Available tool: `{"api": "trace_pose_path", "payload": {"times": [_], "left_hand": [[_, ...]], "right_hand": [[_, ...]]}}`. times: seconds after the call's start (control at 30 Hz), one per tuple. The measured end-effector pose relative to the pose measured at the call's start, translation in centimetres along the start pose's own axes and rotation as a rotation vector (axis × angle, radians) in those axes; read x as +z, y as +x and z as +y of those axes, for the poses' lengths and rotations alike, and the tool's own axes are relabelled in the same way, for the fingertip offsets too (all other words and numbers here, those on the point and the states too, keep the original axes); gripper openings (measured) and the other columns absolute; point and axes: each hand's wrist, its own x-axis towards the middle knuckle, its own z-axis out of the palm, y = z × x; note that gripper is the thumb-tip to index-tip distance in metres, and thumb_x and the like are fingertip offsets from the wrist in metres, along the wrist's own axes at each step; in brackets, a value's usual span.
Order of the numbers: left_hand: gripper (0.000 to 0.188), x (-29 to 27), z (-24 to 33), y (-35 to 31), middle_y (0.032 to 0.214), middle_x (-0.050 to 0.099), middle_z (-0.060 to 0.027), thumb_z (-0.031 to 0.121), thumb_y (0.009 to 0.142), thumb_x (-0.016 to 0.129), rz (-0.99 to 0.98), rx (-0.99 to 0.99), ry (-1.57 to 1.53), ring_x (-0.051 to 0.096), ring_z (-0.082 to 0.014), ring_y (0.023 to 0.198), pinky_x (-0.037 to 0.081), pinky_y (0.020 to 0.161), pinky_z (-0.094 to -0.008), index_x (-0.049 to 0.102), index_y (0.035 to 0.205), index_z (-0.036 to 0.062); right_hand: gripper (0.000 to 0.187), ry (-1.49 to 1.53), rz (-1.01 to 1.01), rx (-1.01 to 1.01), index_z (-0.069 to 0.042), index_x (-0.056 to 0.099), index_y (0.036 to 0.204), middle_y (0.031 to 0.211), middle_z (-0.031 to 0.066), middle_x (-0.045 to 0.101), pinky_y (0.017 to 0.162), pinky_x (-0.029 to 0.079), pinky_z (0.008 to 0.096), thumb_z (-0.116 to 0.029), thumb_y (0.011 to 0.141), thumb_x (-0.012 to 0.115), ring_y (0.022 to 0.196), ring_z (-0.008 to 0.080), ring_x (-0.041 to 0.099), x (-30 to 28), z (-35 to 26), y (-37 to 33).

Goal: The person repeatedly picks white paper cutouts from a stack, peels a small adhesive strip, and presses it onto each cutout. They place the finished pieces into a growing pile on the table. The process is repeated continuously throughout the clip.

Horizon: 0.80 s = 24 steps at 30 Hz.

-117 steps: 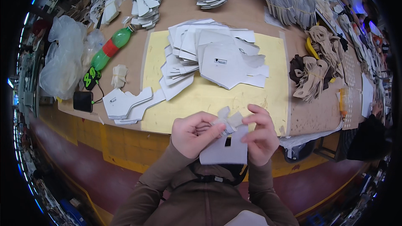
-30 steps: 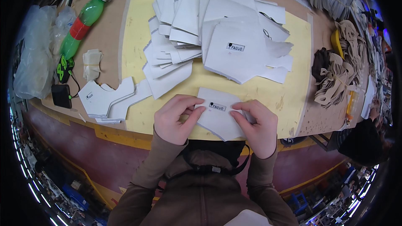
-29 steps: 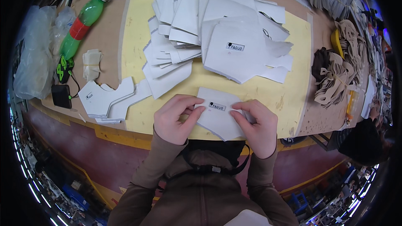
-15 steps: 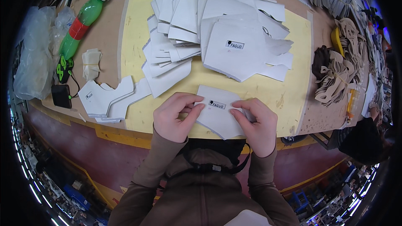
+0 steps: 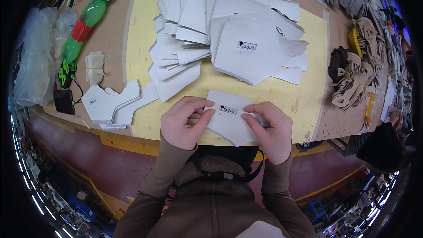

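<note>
Both hands press a white cut piece [image 5: 229, 117] flat on the yellow mat [image 5: 304, 101], at its near edge; the left hand [image 5: 183, 121] pinches the piece's left side, fingers curled, while the right hand [image 5: 269, 125] pins the right side; a small label [image 5: 228, 110] sits between the thumbs, seemingly being smoothed down. Firm, even thumb pressure outward from the centre should seat it well; the fanned pile of white pieces [image 5: 220, 31] lies beyond.
</note>
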Motion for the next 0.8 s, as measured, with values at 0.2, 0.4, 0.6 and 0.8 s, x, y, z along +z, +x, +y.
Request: {"api": "trace_pose_path", "payload": {"times": [0.2,0.4,0.6,0.8], "left_hand": [[0.015,-0.04,0.14,0.04,0.098,0.070,-0.0098,-0.003,0.086,0.073,-0.002,-0.010,-0.001,0.069,-0.0136,0.079,0.057,0.071,-0.0243,0.073,0.101,-0.0043],[0.015,-0.20,0.12,0.01,0.098,0.069,-0.0098,-0.001,0.087,0.073,-0.035,0.041,0.034,0.071,-0.0153,0.079,0.059,0.069,-0.0259,0.074,0.102,-0.0012],[0.016,-0.47,0.10,0.03,0.100,0.068,-0.0094,-0.002,0.087,0.073,-0.053,0.019,0.007,0.070,-0.0136,0.082,0.058,0.069,-0.0250,0.075,0.103,-0.0009],[0.017,-0.20,0.18,0.07,0.100,0.068,-0.0089,-0.002,0.087,0.073,-0.039,0.023,0.010,0.067,-0.0118,0.081,0.056,0.070,-0.0243,0.075,0.103,-0.0016]], "right_hand": [[0.013,-0.009,0.001,-0.004,-0.001,0.073,0.093,0.083,0.0109,0.069,0.067,0.051,0.0304,-0.002,0.081,0.077,0.072,0.0217,0.066,0.04,-0.04,0.13],[0.013,0.037,-0.051,0.068,-0.001,0.074,0.094,0.085,0.0100,0.071,0.068,0.051,0.0289,-0.002,0.082,0.077,0.074,0.0182,0.067,-0.53,-0.30,0.16],[0.013,0.021,-0.060,0.051,0.000,0.074,0.094,0.086,0.0097,0.072,0.068,0.051,0.0282,-0.002,0.082,0.077,0.074,0.0174,0.067,-0.80,-0.40,0.14],[0.012,0.009,-0.025,-0.001,-0.004,0.074,0.095,0.084,0.0093,0.069,0.063,0.050,0.0305,-0.006,0.083,0.077,0.070,0.0212,0.066,-0.37,-0.16,0.45]]}}
